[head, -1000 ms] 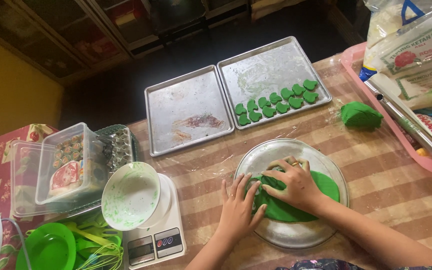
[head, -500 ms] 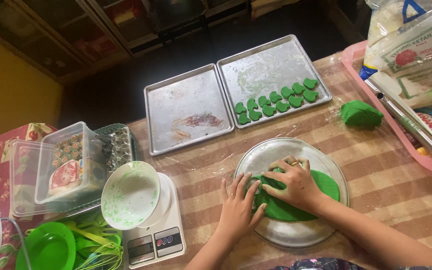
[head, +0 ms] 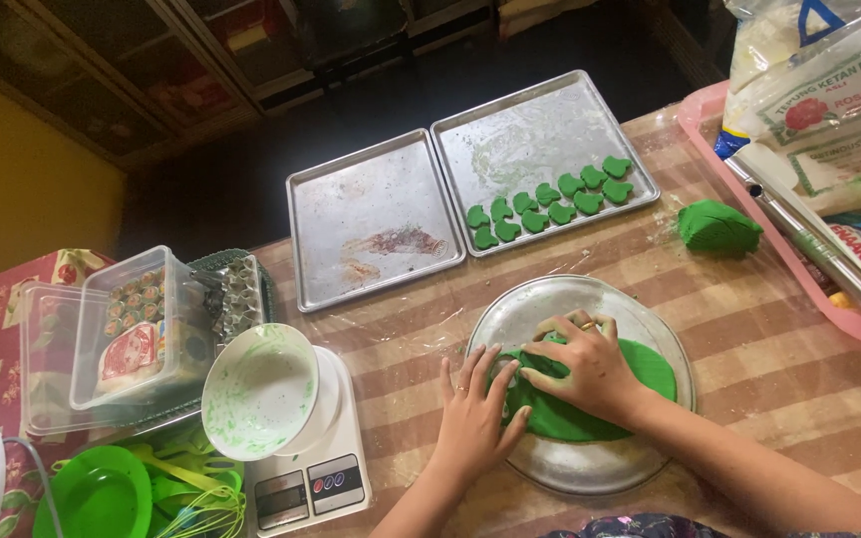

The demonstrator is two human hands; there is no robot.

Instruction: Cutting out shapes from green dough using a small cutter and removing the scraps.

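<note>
On the round metal plate [head: 650,329] at centre front, the flattened green dough [head: 650,371] is lying under and to the right of your fingers, long axis left to right. Your right hand [head: 582,367] is bearing down on it, fingers curled, possibly over a cutter you are hiding; your left hand [head: 472,418] is resting spread flat at its left edge. Both hands are sitting as they were half a second ago.

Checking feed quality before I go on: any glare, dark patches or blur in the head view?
Head view: sharp overall; the right hand and green dough are evenly lit; mild sheen on the round metal plate and baking trays; the floor beyond the table is dark; straight edges bow slightly near the frame borders.
</note>
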